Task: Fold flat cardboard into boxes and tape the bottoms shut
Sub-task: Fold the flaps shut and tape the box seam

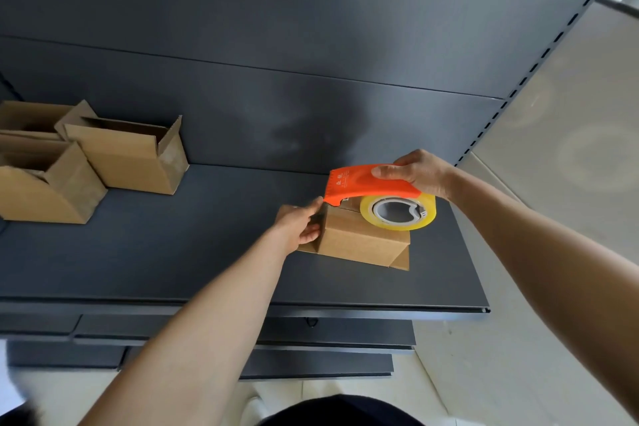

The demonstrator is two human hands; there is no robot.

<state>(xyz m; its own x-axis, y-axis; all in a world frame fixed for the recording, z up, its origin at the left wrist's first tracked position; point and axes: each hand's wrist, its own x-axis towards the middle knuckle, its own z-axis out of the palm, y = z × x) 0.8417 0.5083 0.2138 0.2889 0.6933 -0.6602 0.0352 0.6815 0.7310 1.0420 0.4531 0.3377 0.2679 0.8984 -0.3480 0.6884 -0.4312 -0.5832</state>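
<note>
A small brown cardboard box point(363, 239) stands bottom-up on the dark shelf point(173, 252), its loose flaps spread flat under it. My right hand point(418, 173) grips the orange tape dispenser point(359, 185), which carries a roll of clear yellowish tape point(397, 213) and sits over the box's top face. My left hand point(301, 223) holds the box's left end, thumb up at the dispenser's front edge. The seam under the dispenser is hidden.
Three open folded boxes point(131, 156) stand at the shelf's back left. The shelf's front edge point(311, 308) runs below the box, with lower shelves beneath. A slotted upright point(539, 66) and pale wall are at the right.
</note>
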